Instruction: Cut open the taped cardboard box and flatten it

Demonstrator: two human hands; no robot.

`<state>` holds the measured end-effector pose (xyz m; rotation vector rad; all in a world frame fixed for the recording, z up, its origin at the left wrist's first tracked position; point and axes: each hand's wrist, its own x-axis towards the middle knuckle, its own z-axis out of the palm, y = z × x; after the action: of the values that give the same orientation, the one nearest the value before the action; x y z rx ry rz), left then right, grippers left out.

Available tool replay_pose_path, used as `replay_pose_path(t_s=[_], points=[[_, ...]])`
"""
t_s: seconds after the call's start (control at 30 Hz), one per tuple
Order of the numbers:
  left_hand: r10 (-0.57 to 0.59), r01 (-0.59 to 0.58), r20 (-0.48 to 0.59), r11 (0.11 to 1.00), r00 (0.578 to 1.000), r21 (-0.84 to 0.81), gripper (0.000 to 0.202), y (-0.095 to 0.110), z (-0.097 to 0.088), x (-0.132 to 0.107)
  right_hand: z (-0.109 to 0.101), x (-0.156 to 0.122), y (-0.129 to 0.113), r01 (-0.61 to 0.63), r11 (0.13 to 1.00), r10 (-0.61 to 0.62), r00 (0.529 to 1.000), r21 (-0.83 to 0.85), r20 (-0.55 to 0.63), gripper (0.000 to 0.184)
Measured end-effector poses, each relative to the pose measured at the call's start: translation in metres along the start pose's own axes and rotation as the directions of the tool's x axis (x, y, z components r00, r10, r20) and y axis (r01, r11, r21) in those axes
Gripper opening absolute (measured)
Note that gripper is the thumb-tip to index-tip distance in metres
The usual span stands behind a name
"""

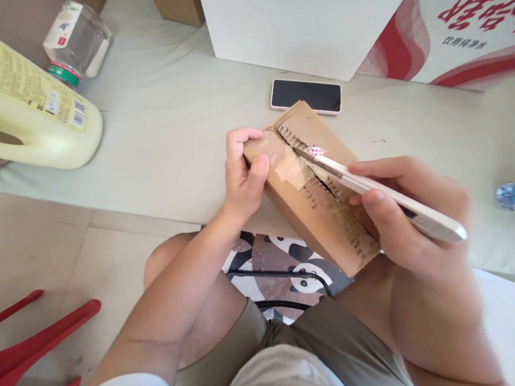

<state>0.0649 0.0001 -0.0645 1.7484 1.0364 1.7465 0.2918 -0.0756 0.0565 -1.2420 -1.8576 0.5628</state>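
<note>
The left hand (243, 176) clamps the far left edge of a small cardboard box (312, 194), thumb on top and fingers curled behind, holding it above the lap. The box tilts, its taped seam running diagonally, partly slit, with a scrap of tape (292, 171) beside the cut. The right hand (405, 215) is closed around a white knife (376, 191) like a pen, blade tip (301, 148) in the seam near the far end. For a clean cut, I judge the blade should stay shallow and follow the seam, the stroke steady, and the left thumb kept off the line. The box wants firm support, since it hangs unsupported over bare knees.
</note>
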Motion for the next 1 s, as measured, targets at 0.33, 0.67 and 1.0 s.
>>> replay_pose_path(t_s=[0.33, 0.67, 1.0], points=[[0.061, -0.061, 0.007, 0.998, 0.998, 0.03, 0.037, 0.002, 0.001, 0.001, 0.002, -0.003, -0.007, -0.056, 0.998, 0.054, 0.998, -0.036, -0.041, 0.014], [0.004, -0.005, 0.027, 1.0, 1.0, 0.025, 0.039, 0.004, 0.0, -0.001, 0.001, 0.0, -0.012, -0.1, 0.993, 0.1, 0.995, -0.06, -0.015, 0.013], [-0.065, 0.065, -0.002, 0.997, 0.998, -0.04, 0.045, 0.009, 0.001, 0.001, 0.003, 0.002, -0.015, -0.086, 0.993, 0.086, 0.996, -0.076, 0.002, 0.012]])
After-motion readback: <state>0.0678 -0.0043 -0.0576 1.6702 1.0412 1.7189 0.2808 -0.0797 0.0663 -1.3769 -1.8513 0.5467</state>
